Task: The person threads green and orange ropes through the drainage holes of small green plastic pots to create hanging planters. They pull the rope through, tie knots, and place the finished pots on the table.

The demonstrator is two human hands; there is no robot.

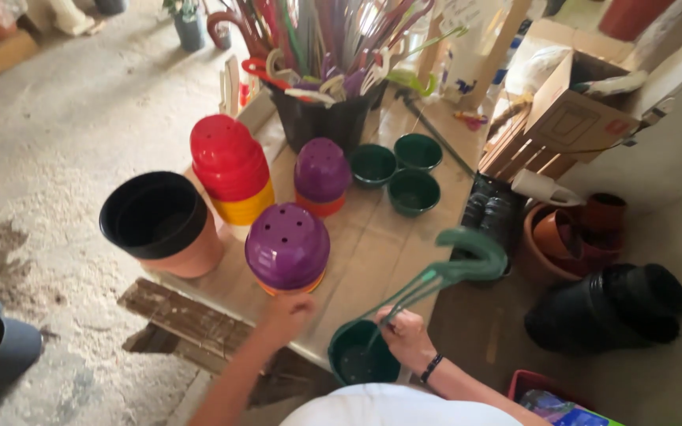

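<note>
My right hand grips a green hanging pot by its rim, near the wooden table's front edge; the pot's green plastic hanger with its hook rises up to the right. My left hand reaches forward and touches the lower edge of an upside-down stack of purple pots with an orange one beneath. Whether the left fingers grip it is unclear.
On the wooden table stand a red and yellow pot stack, another purple stack, three green bowls, a black pot in a terracotta one, and a black bucket of coloured hangers. Cardboard box and black pots lie right.
</note>
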